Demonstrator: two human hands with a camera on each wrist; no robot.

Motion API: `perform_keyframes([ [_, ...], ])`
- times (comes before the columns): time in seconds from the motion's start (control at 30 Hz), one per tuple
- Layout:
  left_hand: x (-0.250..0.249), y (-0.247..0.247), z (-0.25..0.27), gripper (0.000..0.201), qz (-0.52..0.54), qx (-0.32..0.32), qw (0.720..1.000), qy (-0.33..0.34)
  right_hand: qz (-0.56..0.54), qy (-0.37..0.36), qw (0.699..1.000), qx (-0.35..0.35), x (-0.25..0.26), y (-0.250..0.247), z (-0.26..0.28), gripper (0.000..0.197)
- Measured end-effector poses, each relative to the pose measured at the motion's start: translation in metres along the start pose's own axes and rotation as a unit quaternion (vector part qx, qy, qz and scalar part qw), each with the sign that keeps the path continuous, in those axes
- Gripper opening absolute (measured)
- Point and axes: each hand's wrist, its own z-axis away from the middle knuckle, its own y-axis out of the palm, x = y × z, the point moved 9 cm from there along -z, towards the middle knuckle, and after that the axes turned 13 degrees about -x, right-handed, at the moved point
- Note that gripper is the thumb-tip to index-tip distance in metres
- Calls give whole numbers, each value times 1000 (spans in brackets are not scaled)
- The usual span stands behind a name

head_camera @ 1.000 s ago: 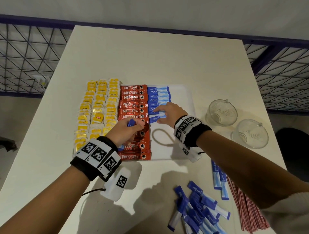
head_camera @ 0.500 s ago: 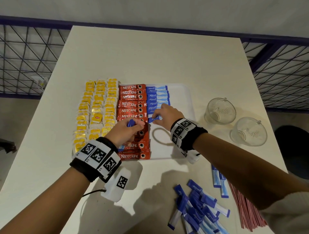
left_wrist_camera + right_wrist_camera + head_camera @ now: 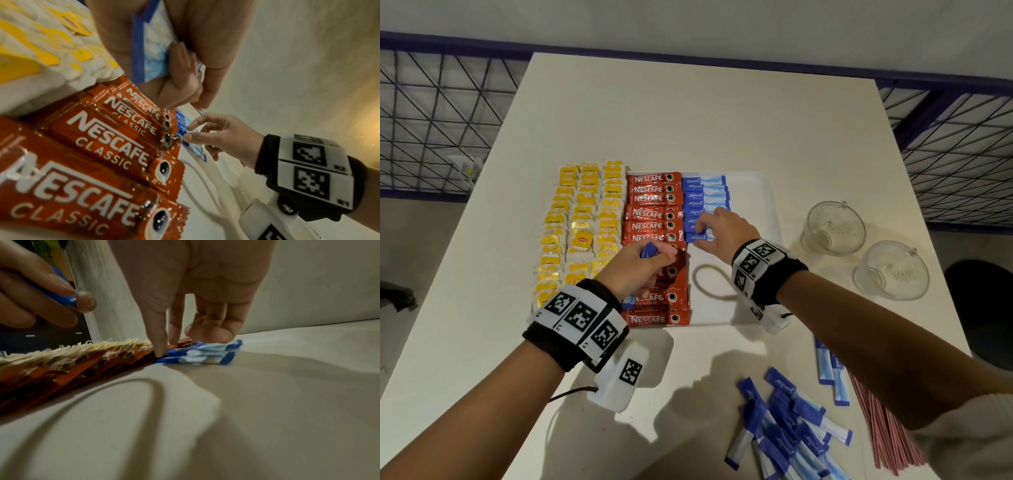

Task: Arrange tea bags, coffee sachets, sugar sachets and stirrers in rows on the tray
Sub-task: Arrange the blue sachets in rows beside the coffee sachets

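A white tray (image 3: 758,205) carries yellow tea bags (image 3: 582,233) on the left, red coffee sachets (image 3: 650,219) in the middle, and a row of blue sugar sachets (image 3: 703,195) beside them. My right hand (image 3: 722,229) is at the near end of that row. It pinches the nearest sugar sachet (image 3: 698,236) between thumb and fingers, low on the tray (image 3: 197,360). My left hand (image 3: 643,263) hovers over the coffee sachets and grips a few blue sugar sachets (image 3: 152,48) in its curled fingers.
Loose sugar sachets (image 3: 787,428) lie in a heap on the table near the front. Red stirrers (image 3: 887,428) lie to their right. Two upturned glass cups (image 3: 832,228) (image 3: 892,270) stand right of the tray. The tray's right part is bare.
My right hand has nudged the nearest sugar sachet a little farther in against the row's near end. The left hand has stayed over the coffee sachets with its sachets.
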Motion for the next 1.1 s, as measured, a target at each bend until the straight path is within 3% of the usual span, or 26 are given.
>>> perform_keyframes([
  [0.1, -1, 4, -1, 15, 23, 6, 1000, -14, -35, 6, 999, -16, -2, -7, 2, 28],
  [0.17, -2, 9, -2, 26, 98, 15, 994, -41, -99, 29, 994, -17, -1, -13, 7, 27],
  [0.23, -6, 12, -1, 33, 177, 23, 982, -63, -167, 70, 983, 28, -1, -10, 16, 26],
  [0.33, -19, 15, 3, 30, 218, 27, 974, -50, -236, 102, 953, 161, 12, 5, 37, 25],
  [0.4, -27, 20, 7, 28, 225, 29, 973, -30, -279, 117, 929, 213, 21, 12, 50, 27],
  [0.5, -34, 27, 12, 26, 245, 32, 969, -9, -364, 139, 891, 234, 30, 19, 63, 30],
  [0.57, -34, 31, 13, 30, 249, 39, 968, -2, -423, 147, 865, 226, 35, 18, 67, 11],
  [0.63, -30, 35, 15, 36, 246, 54, 968, -17, -462, 160, 847, 208, 38, 11, 68, 5],
  [0.7, -23, 39, 18, 33, 255, 73, 963, -50, -471, 160, 845, 195, 39, 4, 70, 6],
  [0.83, -15, 37, 23, 29, 202, 71, 975, -51, -436, 166, 861, 202, 36, 3, 77, 38],
  [1.0, -12, 38, 28, 30, 149, 94, 984, -27, -426, 157, 871, 187, 29, -1, 77, 33],
  [1.1, -8, 24, 26, 20, 107, 38, 993, -28, -419, 162, 879, 160, 17, -6, 73, 25],
])
